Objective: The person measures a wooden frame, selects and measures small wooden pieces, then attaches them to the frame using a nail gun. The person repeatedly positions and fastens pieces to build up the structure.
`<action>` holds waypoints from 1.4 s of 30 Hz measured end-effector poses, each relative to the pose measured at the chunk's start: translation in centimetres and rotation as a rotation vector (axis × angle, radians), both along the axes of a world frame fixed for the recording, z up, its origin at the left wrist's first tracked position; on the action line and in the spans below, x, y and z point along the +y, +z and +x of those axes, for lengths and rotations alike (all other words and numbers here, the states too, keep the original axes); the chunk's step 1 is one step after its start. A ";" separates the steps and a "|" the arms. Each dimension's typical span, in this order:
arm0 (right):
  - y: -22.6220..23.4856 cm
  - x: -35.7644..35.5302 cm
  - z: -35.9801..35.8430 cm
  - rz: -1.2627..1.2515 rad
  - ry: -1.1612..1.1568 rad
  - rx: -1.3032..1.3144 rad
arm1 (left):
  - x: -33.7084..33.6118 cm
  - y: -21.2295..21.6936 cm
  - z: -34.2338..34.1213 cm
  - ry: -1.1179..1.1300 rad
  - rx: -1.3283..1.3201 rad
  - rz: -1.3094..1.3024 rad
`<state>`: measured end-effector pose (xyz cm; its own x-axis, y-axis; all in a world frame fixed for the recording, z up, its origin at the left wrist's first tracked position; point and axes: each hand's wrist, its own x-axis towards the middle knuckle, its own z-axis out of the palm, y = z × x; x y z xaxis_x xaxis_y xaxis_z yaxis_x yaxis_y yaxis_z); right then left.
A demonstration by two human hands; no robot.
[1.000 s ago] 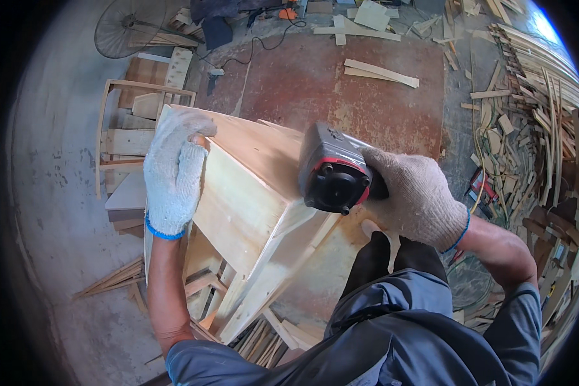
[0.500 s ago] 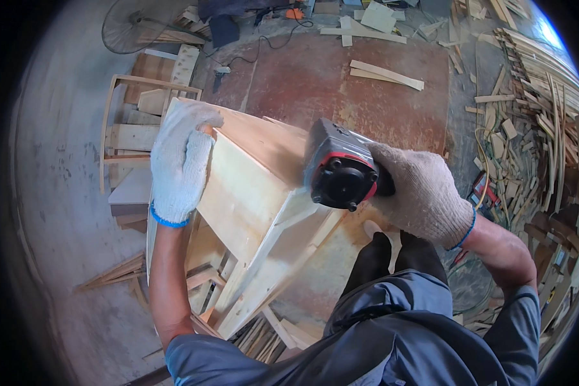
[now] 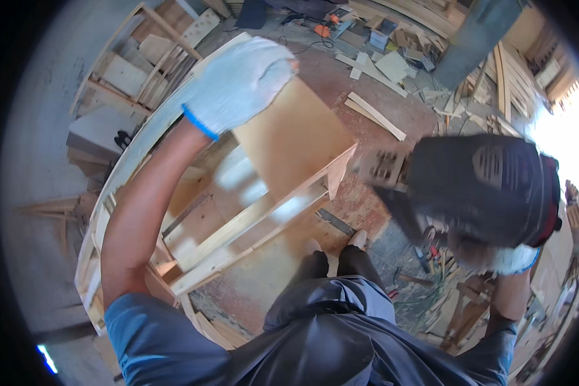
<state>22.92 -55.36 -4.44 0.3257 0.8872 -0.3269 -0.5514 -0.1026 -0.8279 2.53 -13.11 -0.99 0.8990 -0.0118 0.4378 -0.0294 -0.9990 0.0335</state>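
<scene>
A large wooden furniture frame (image 3: 222, 248) stands tilted across my left side, with a flat plywood panel (image 3: 296, 138) at its upper end. My left hand (image 3: 241, 83), in a white knit glove with a blue cuff, is closed over the panel's far left edge. Out to the right, my right hand (image 3: 513, 259) is gloved too and grips a black nail gun (image 3: 476, 190) raised close to the camera. The tool is blurred and covers most of that hand. It is apart from the wood.
Two thin wood strips (image 3: 374, 117) lie on the reddish floor beyond the panel. Offcuts and a blue bin (image 3: 379, 40) are at the back. A lighter wooden rack (image 3: 138, 61) leans at the far left. Hand tools (image 3: 431, 254) lie on the floor below the nail gun.
The nail gun has lifted off the panel's near corner and swung right, closer to the camera. The view has turned, and my left hand still holds the frame's far edge.
</scene>
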 end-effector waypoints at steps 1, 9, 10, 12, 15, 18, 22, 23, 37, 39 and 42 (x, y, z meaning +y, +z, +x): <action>1.3 1.0 -1.4 0.043 0.103 -0.302 | 0.1 -0.7 0.3 0.017 -0.026 -0.067; 3.6 4.0 -4.0 0.177 0.513 -1.715 | 0.4 -1.0 0.0 0.029 -0.054 -0.030; 4.2 4.7 -4.2 0.210 0.535 -1.833 | 0.5 -1.1 -0.1 0.027 -0.056 -0.016; 4.8 4.6 -4.6 0.065 0.498 -1.649 | 0.5 -1.0 -0.2 0.036 -0.026 -0.007; 6.9 4.3 -5.8 -0.233 0.138 -0.983 | 0.6 -1.1 0.0 -0.014 -0.038 0.040; 9.9 4.7 -5.3 -0.258 0.164 -0.919 | 0.9 -1.6 -0.1 -0.064 -0.115 0.075; 11.4 5.4 -4.6 -0.413 0.194 -0.875 | 1.7 -2.9 0.6 -0.173 -0.316 0.198; 11.8 5.7 -4.5 -0.447 0.209 -0.892 | 1.9 -3.1 0.7 -0.166 -0.286 0.222; 16.5 10.3 -4.6 -0.597 0.469 -1.127 | 1.3 -2.9 0.6 -0.026 -0.076 0.135; 17.1 10.4 -5.6 -0.524 0.395 -1.071 | 0.9 -2.9 1.1 0.023 -0.095 -0.018; 16.7 10.6 -6.0 -0.494 0.448 -1.235 | 1.1 -2.7 0.7 0.028 -0.041 -0.031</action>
